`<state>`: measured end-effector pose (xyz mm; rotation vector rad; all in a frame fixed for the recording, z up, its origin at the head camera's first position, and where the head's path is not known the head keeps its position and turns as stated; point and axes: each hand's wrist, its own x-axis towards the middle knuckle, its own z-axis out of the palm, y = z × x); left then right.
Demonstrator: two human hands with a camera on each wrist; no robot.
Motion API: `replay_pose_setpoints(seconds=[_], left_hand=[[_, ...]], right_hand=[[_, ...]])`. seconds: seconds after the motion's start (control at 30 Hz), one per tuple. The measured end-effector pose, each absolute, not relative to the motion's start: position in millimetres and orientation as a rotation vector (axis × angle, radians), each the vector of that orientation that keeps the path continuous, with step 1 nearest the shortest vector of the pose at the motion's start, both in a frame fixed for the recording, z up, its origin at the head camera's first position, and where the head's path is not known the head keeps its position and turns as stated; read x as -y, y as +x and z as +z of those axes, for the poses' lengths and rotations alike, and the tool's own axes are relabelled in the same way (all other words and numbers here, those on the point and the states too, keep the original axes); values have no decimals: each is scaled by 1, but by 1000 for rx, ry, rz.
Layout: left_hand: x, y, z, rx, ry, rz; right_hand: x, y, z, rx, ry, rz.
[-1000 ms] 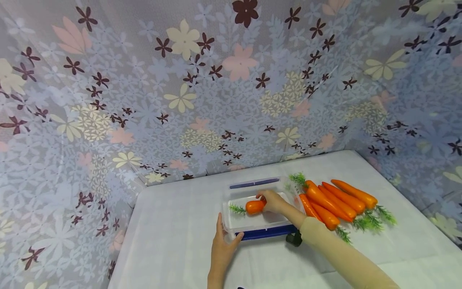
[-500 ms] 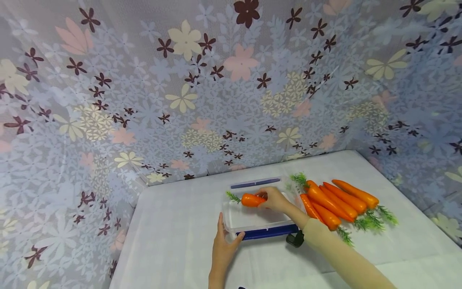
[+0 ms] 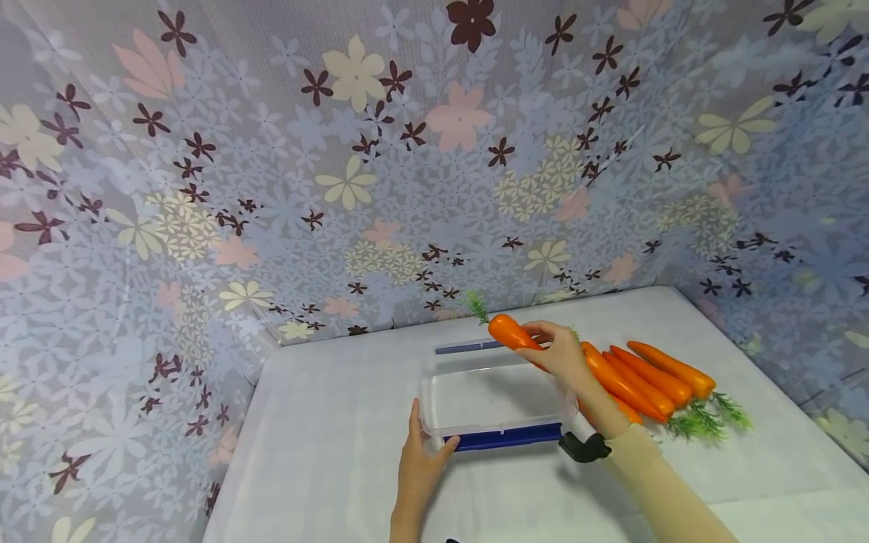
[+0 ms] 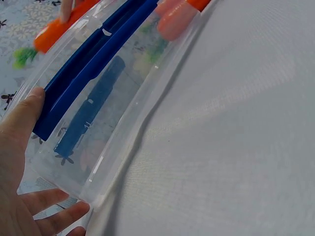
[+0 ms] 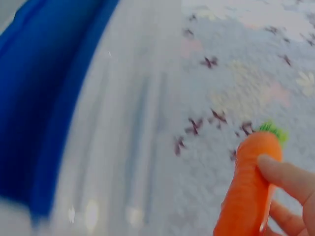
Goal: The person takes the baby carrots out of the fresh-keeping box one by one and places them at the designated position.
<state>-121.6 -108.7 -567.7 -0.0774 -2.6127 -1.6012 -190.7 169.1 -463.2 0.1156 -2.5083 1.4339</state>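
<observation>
My right hand (image 3: 562,351) pinches an orange carrot (image 3: 512,332) above the back right of a clear plastic container (image 3: 502,396). The carrot's green top (image 3: 477,307) points back and left. Seen from the right wrist, the thumb lies along the carrot (image 5: 248,184) and its lower end runs out of frame. At the container's front left corner my left hand (image 3: 419,460) rests with fingers spread along the side. Its thumb (image 4: 34,101) touches the blue latch flap (image 4: 93,64) in the left wrist view. A second blue flap (image 3: 468,347) stands along the back.
Several more carrots (image 3: 645,385) lie together on the white table right of the container, partly behind the right forearm. A black wrist device (image 3: 585,448) sits on the right wrist. Floral cloth (image 3: 380,188) rises behind the table.
My right hand has lifted the carrot out of the container, up, back and to the right. The left hand has kept its place at the corner.
</observation>
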Motion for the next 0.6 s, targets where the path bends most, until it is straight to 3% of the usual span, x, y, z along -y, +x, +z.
replay_pose_setpoints(seconds=[0.33,0.6], left_hand=[[108,-120,-566,2603,-89,-1601],[108,-120,-567,2630,-57,-1543]], right_hand=[[-211,-150,-467,2372,-269,1172],[-221,-118,-497,2464,-423,1114]])
